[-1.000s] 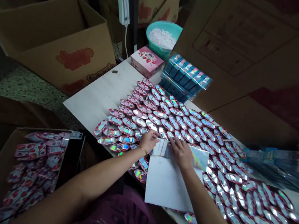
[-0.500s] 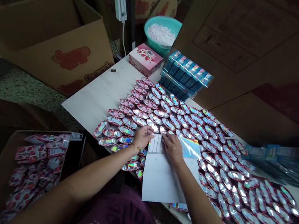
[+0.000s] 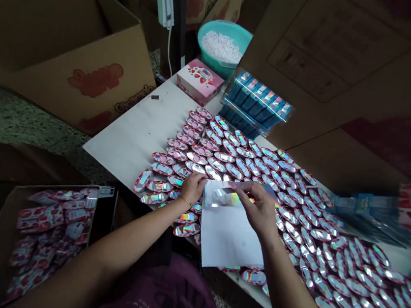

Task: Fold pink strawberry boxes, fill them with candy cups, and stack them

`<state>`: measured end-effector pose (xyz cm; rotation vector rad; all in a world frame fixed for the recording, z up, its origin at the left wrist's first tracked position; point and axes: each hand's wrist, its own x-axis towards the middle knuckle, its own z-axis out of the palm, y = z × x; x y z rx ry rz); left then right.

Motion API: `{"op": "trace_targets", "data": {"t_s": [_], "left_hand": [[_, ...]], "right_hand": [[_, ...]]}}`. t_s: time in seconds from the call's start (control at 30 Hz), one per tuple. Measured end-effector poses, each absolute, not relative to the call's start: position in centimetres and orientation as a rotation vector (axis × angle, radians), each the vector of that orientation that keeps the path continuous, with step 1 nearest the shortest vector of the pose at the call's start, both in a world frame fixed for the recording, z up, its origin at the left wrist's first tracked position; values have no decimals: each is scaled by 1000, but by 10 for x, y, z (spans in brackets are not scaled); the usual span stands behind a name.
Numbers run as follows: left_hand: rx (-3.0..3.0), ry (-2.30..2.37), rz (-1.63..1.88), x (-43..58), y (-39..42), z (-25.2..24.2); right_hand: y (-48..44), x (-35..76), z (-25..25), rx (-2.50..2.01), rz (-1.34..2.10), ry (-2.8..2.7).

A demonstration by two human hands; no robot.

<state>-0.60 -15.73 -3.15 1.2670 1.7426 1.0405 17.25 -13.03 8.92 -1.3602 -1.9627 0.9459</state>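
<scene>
White paper makes up the sheet (image 3: 230, 241), which lies over the foil-topped packs (image 3: 223, 157) on the bench (image 3: 128, 133), long axis running away from the person. A shiny film (image 3: 219, 198) stretches crosswise over its far end. The right hand (image 3: 260, 209) has its fingers narrowed on the film; the left hand (image 3: 193, 188) pinches the sheet's far left corner.

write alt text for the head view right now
Left hand at the corner of a white sheet, right hand pinching shiny film over it, above a table crowded with oval-topped packs. A teal basin stands beyond.
</scene>
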Motion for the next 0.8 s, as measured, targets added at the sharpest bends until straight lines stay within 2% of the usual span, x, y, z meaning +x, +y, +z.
{"op": "trace_targets", "data": {"t_s": [0.1,0.23,0.43,0.57,0.8], "left_hand": [[1141,1597,1182,-23,-166,-17],[532,1376,1214,-58,-185,6],[331,1437,1221,-128,-200,10],[456,1700,1197,-168,-187,-18],[1084,2203,862,-192,-157,-43]], "right_hand": [[-129,146,82,-1421,1154,-1698],[-136,96,61,-1494,1394,-1325],[-158,10,27,-1539,1547,-1030],[-156,-34,-7,-1590,1434,-1098],[-136,-61,-38,-1759,834,-1598]]}}
